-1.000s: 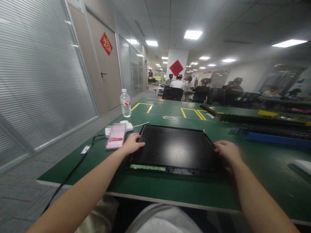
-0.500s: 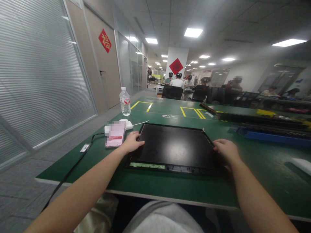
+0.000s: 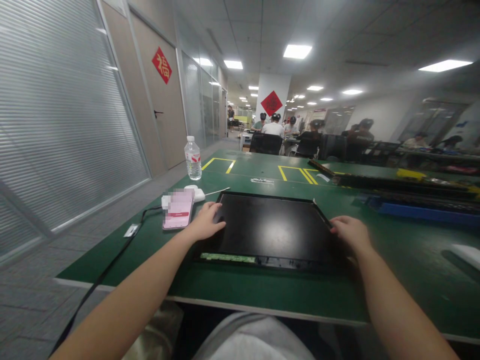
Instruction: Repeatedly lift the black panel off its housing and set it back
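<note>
A black flat display panel [image 3: 270, 225] lies on the green table before me, with a green circuit strip [image 3: 227, 258] along its near edge. My left hand [image 3: 206, 220] is at the panel's left edge, its thumb resting over the dark surface and its fingers bent at the frame. At the opposite side, my right hand [image 3: 350, 232] pinches the right edge of the frame between thumb and curled fingers. The undersides of both grips are hidden.
Left of the panel are a phone [image 3: 179, 212], a white charger-like piece [image 3: 195, 193] and a black cable [image 3: 112, 262]. A water bottle [image 3: 193, 159] stands behind them. Dark strips [image 3: 397, 184] and a blue tray-like piece [image 3: 420, 209] lie right. People sit farther back.
My left hand has shifted slightly, its fingers rising a little and its thumb reaching farther onto the panel. The right hand and the panel stay nearly in place.
</note>
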The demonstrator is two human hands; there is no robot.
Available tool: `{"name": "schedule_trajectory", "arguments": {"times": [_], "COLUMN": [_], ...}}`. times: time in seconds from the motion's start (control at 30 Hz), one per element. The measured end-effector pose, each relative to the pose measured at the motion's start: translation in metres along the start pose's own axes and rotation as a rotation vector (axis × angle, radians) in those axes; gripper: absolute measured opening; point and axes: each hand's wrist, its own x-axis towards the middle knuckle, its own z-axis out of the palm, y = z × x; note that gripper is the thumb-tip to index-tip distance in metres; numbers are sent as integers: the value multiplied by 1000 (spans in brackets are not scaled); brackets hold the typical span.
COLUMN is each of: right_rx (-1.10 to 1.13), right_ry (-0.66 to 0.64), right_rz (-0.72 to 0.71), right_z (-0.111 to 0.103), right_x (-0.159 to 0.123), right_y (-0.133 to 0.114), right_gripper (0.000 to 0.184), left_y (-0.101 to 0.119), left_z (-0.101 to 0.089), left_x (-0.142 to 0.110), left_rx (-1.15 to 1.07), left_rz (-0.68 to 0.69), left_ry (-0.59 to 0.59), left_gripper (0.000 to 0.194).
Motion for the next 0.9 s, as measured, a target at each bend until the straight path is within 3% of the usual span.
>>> {"name": "schedule_trajectory", "arguments": {"times": [0.2, 0.33, 0.47, 0.63, 0.9], "right_rx": [-31, -24, -30, -60, 6], "right_ry": [21, 57, -19, -165, -174], "right_rz": [-31, -100, -231, -297, -311], "right_z": [0, 2, 6, 12, 16], "right_x": [1, -2, -5, -5, 0], "right_y": [3, -3, -8, -8, -2], "right_gripper": [30, 29, 34, 36, 35], "left_y": [6, 8, 12, 17, 15], "left_z": [-8, -15, -22, -29, -38], "left_x": [-5, -8, -10, -13, -13], "left_rx": [67, 49, 1, -76, -4], "left_rz": [86, 152, 225, 274, 298], "left_ry": [-134, -171, -333, -397, -505], "left_gripper": [56, 64, 66, 69, 87]}}
